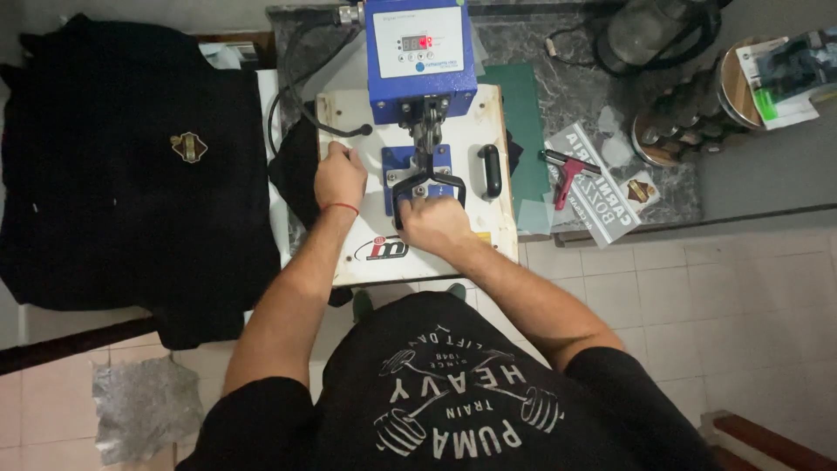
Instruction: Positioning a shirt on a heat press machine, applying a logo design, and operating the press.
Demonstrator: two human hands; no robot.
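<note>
A heat press (418, 166) with a white top plate and a blue control box stands on the counter in front of me. My right hand (433, 223) is closed around its black lever handle (427, 185) near the plate's middle. My left hand (339, 174) rests flat on the plate's left edge, a red string on its wrist. A black garment (292, 174) pokes out from under the press on the left.
A black shirt (131, 174) with a small gold emblem lies spread at the left. A red-handled squeegee (567, 174), printed sheets (602, 187), tape rolls (680, 122) and a green mat (523, 122) sit on the dark counter at right. Crumpled grey paper (144, 406) lies on the tiled floor.
</note>
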